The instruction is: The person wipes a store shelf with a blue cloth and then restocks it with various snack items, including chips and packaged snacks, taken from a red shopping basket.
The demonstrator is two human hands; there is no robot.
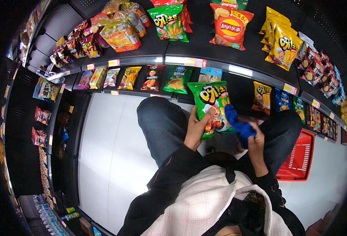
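A green bag of potato snacks [210, 103] is upright in my left hand [199, 126], its printed front turned up towards me. My thumb lies over the lower front of the bag, and the other fingers are hidden behind it. My right hand [256, 140] grips a blue cloth [240, 125], bunched up and slightly blurred. The cloth's upper end touches or overlaps the right edge of the bag. Both hands are above my bent knees, in front of the lower shelf.
Snack bags line the lower shelf, among them a yellow bag [262, 96] and a dark green bag [178, 79]. Above it juts the upper shelf's price-label edge [138, 60], with a red Lay's bag [231, 28] behind. A red plastic basket [308, 156] stands on the floor at right.
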